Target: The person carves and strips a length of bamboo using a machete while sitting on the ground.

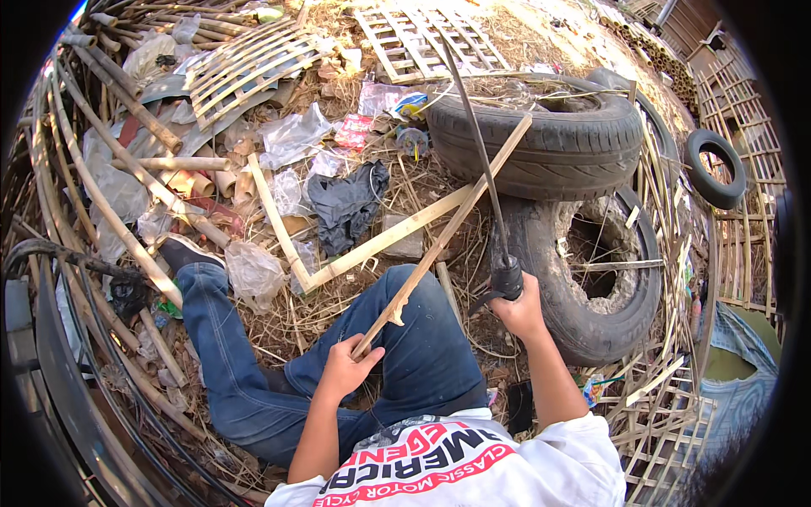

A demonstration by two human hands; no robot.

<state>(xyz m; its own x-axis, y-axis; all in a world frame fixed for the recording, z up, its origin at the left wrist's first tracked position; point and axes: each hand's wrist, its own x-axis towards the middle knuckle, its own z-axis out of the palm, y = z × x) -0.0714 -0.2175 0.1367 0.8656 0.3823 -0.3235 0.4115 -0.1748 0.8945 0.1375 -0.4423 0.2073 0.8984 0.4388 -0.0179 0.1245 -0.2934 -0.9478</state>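
Gripping a bamboo strip point(439, 241) in the closed left hand point(345, 369), the right hand point(519, 311) clenches a long blade point(477, 144); trimming appears unfinished, strip uncut.

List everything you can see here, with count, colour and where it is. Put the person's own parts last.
bamboo strip: one, tan, held slanting up from the left hand
long blade: one, dark, thin, rising from the right hand
car tyres: two, black, stacked at right
small tyre: one, black, far right
bamboo lattice panels: several, pale, top and right
bamboo poles: many, brown, left
black cloth: one, centre ground
plastic bags: several, clear, scattered
jeans: blue, legs folded
left hand: grips strip
right hand: grips blade handle
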